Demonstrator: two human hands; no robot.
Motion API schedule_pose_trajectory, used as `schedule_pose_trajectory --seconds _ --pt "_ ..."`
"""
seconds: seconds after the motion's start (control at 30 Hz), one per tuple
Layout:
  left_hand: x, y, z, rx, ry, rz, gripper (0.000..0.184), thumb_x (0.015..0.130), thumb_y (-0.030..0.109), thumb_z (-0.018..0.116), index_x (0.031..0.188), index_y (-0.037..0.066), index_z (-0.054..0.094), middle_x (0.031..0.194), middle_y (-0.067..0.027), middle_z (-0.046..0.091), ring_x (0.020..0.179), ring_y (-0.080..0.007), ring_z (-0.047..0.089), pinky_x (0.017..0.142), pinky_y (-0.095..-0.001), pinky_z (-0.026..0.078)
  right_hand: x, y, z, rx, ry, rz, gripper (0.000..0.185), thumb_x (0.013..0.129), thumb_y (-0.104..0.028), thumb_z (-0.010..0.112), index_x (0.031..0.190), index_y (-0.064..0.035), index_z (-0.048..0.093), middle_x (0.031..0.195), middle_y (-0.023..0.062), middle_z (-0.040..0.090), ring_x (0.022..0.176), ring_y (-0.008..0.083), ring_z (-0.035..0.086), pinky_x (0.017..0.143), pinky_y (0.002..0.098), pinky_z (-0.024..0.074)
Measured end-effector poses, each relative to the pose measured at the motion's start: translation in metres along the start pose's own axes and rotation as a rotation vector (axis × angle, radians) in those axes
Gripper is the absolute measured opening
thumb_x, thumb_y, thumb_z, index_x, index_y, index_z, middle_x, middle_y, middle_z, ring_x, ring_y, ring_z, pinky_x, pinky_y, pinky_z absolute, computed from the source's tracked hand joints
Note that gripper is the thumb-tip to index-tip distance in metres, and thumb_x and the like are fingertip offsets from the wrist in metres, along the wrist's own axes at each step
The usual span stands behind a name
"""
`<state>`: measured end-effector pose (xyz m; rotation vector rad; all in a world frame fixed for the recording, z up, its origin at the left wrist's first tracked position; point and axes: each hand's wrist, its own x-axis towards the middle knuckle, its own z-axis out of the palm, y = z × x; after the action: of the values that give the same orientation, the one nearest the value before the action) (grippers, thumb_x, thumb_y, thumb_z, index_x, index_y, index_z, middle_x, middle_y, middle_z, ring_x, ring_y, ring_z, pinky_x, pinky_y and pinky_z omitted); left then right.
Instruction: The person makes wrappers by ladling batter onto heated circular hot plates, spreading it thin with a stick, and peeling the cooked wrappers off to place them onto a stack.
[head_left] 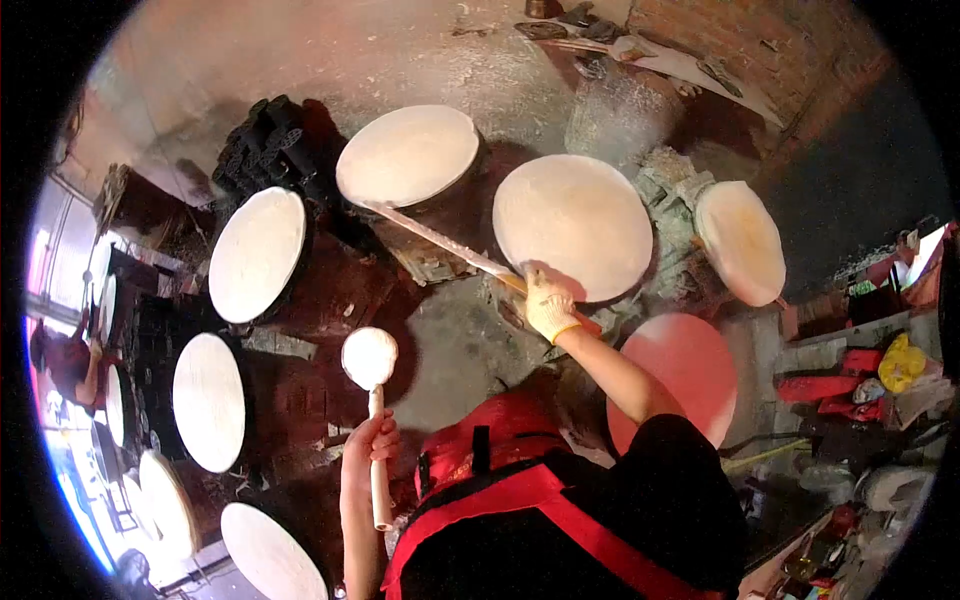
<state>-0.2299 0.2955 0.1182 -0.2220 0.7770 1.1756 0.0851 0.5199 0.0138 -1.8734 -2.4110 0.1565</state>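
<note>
My left hand [372, 437], bare, is wrapped round the pale handle of a ladle [369, 358], whose round bowl looks white and points away from me. My right hand [550, 305] wears a whitish knit glove and grips the near end of a long flat stick [440, 240]. The stick is coated in pale material towards its far end, which reaches the edge of a round white disc [408, 155]. Just beyond my gloved hand lies another large white disc [573, 225].
More white discs stand at the left [257, 255] and right [740, 242]. A reddish disc [675, 385] is beside my right arm. Black cylinders [268, 148] are stacked at the back left. Another person [68, 362] is at the far left. Red and yellow items [902, 362] lie at the right.
</note>
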Motion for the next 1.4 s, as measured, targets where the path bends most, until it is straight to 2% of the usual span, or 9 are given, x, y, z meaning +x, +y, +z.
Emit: schedule_pose_trajectory --seconds 0.1,0.33,0.5,0.6,0.73,0.87,1.0,1.23,1.4 --pt "0.031 0.015 0.04 0.051 -0.029 -0.028 0.023 0.094 0.008 0.045 0.111 -0.007 0.041 0.077 -0.0037 0.039 0.054 -0.0061 0.033 0.038 -0.0147 0.029 0.022 0.0 -0.015 0.017 0.015 0.091 0.078 0.077 -0.042 0.061 0.138 -0.0046 0.03 0.104 0.021 0.059 0.086 0.0322 0.063 0.068 0.044 0.0513" --pt "0.095 0.061 0.119 0.064 -0.064 -0.154 0.024 0.093 0.008 0.043 0.113 -0.006 0.044 0.079 -0.0047 0.045 0.056 -0.0073 0.039 0.037 -0.0164 0.032 0.07 0.006 0.023 0.011 0.05 0.119 0.076 0.075 -0.031 0.066 0.139 -0.0097 0.031 0.116 0.0166 0.055 0.076 0.0273 0.064 0.059 0.0389 0.0531" --pt "0.149 0.096 0.147 0.334 -0.076 -0.181 0.024 0.094 0.01 0.046 0.114 -0.003 0.045 0.076 -0.0019 0.042 0.054 -0.0054 0.035 0.037 -0.0152 0.028 0.07 0.015 0.009 0.089 0.156 0.195 0.038 0.076 -0.025 0.061 0.109 -0.008 0.053 0.098 0.0166 0.06 0.067 0.0282 0.063 0.052 0.0411 0.0503" --pt "0.183 0.109 0.181 0.537 -0.092 -0.187 0.023 0.093 0.012 0.048 0.113 -0.001 0.044 0.073 0.0003 0.04 0.053 -0.0046 0.034 0.037 -0.0147 0.027 0.095 0.055 -0.028 0.145 0.139 0.425 0.019 0.076 -0.024 0.062 0.086 -0.0082 0.064 0.08 0.0148 0.062 0.074 0.029 0.063 0.062 0.041 0.0478" --pt "0.23 0.123 0.203 0.654 -0.172 -0.301 0.019 0.093 0.012 0.048 0.108 0.002 0.045 0.07 0.0016 0.038 0.051 -0.0046 0.034 0.037 -0.015 0.026 0.094 0.162 -0.151 0.131 0.503 0.43 0.021 0.085 -0.018 0.053 0.097 -0.0035 0.063 0.077 0.012 0.064 0.067 0.0249 0.059 0.064 0.0371 0.0466" --pt "0.252 0.112 0.235 0.721 -0.226 -0.34 0.017 0.092 0.011 0.049 0.106 0.003 0.046 0.068 0.0022 0.037 0.052 -0.0047 0.034 0.037 -0.015 0.026 0.048 0.256 -0.305 0.525 0.627 0.932 0.021 0.08 -0.018 0.066 0.092 -0.0019 0.063 0.072 0.0015 0.059 0.059 0.0135 0.051 0.055 0.0291 0.0421" --pt "0.266 0.087 0.259 0.589 -0.247 -0.403 0.02 0.092 0.01 0.048 0.11 0.001 0.046 0.068 0.0023 0.038 0.051 -0.0047 0.034 0.037 -0.0153 0.026 -0.033 0.34 -0.355 0.733 1.188 0.998 0.03 0.075 -0.024 0.071 0.092 0.0004 0.064 0.068 0.001 0.056 0.054 0.0123 0.044 0.049 0.0271 0.0369" --pt "0.227 0.019 0.31 0.289 -0.188 -0.453 0.021 0.095 0.007 0.04 0.113 -0.003 0.045 0.068 -0.0006 0.04 0.05 -0.0063 0.035 0.035 -0.0162 0.03 -0.115 0.506 -0.191 1.293 1.573 0.865 0.017 0.083 -0.015 0.061 0.09 0.0004 0.062 0.066 0.0041 0.052 0.054 0.0201 0.048 0.05 0.0378 0.0412" --pt "0.19 -0.029 0.326 0.353 -0.121 -0.251 0.02 0.096 0.009 0.039 0.111 -0.003 0.045 0.067 -0.0009 0.041 0.05 -0.0055 0.036 0.034 -0.0158 0.03 -0.117 0.528 -0.065 1.337 1.617 1.355 0.016 0.082 -0.021 0.063 0.083 -0.0061 0.057 0.059 0.0037 0.05 0.048 0.0173 0.048 0.043 0.0344 0.0389"
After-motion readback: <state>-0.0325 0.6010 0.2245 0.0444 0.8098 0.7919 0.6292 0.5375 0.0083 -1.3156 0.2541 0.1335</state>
